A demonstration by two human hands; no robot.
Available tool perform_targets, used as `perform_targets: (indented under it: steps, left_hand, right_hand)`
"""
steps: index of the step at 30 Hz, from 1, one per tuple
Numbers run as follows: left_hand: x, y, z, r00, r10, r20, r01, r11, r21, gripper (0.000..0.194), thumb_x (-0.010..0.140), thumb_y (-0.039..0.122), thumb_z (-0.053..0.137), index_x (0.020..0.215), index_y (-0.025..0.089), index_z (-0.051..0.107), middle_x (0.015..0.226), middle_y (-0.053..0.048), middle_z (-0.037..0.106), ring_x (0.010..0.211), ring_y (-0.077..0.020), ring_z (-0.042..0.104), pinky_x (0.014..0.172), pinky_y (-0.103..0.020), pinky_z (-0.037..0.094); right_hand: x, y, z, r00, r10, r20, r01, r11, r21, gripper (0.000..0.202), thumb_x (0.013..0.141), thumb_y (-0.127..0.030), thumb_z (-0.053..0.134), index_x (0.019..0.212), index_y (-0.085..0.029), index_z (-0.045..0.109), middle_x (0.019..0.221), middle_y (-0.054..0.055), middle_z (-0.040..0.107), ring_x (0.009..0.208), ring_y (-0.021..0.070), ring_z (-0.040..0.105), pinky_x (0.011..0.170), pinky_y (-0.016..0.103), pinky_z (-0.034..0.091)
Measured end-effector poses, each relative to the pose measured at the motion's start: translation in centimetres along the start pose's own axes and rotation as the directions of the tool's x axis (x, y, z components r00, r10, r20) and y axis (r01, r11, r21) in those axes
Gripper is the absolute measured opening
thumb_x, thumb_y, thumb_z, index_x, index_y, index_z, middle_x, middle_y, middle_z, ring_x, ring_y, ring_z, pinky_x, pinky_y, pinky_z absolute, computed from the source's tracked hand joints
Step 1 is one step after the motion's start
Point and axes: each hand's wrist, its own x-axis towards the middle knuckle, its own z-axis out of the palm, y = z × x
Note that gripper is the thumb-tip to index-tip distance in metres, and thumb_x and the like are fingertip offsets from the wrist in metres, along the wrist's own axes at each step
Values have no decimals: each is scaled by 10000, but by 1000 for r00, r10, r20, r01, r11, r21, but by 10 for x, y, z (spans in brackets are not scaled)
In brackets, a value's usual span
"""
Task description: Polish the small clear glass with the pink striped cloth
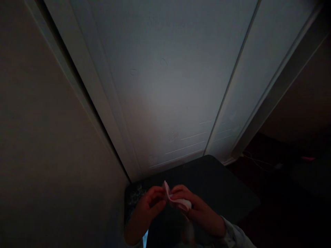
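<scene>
A small piece of folded pink cloth [183, 204] is held up between my two hands, just above a dark tabletop [207, 179]. My right hand [195, 206] is closed around its right part, with the fingers over the top. The fingertips and thumb of my left hand [152, 205] are bent together at the cloth's left edge. A whitish bit shows beside the cloth under my right fingers, too dim to name. Below the hands, a pale hanging shape is blurred and cannot be made out.
Right behind the table stands a large white panelled door [168, 86], with a plain wall [51, 137] to the left. Dark patterned material [136, 198] lies at the table's left corner. A thin white cable [256, 160] runs along the dark floor at right.
</scene>
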Motion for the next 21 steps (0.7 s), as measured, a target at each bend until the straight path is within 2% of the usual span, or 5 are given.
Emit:
perform_targets:
  steps: [3, 6, 12, 17, 21]
  left_hand:
    - [0, 2, 0, 1000, 11, -8, -11, 999, 33, 274, 750, 363, 650, 954, 182, 617, 952, -50, 692, 925, -209, 614, 834, -303, 434]
    - [0, 4, 1, 1000, 15, -13, -14, 999, 38, 262, 753, 360, 648, 945, 183, 628, 929, -44, 692, 908, -207, 616, 819, -302, 443]
    - [1, 3, 2, 999, 28, -36, -26, 998, 58, 250, 751, 362, 646, 920, 178, 661, 896, -41, 689, 882, -209, 615, 804, -304, 455]
    - [2, 4, 2, 999, 2, -53, 1, 998, 60, 253, 749, 350, 644, 937, 182, 664, 938, -50, 700, 907, -217, 620, 827, -309, 454]
    - [3, 8, 4, 996, -21, -85, 27, 997, 71, 240, 745, 346, 642, 916, 180, 667, 923, -55, 711, 903, -220, 629, 825, -312, 461]
  right_hand:
    - [0, -2, 0, 1000, 7, 24, -6, 999, -47, 280, 845, -377, 549, 1089, -262, 625, 1317, 91, 424, 1255, 212, 402, 1033, 383, 305]
    - [0, -8, 1, 998, 33, 48, -31, 999, -40, 387, 846, -347, 546, 1224, -261, 545, 1406, 102, 379, 1323, 218, 325, 1082, 409, 234]
    - [0, -16, 4, 985, 141, 102, -145, 989, 34, 492, 834, -310, 564, 1308, -213, 479, 1377, 115, 464, 1282, 237, 400, 1082, 470, 231]
    - [-1, -8, 3, 994, 52, 92, -52, 999, -2, 459, 846, -305, 550, 1297, -240, 496, 1390, 106, 456, 1286, 244, 400, 1079, 479, 249]
    - [-2, -5, 3, 998, 23, 65, -19, 997, -69, 397, 864, -279, 515, 1259, -245, 540, 1326, 119, 517, 1212, 233, 482, 1039, 462, 325]
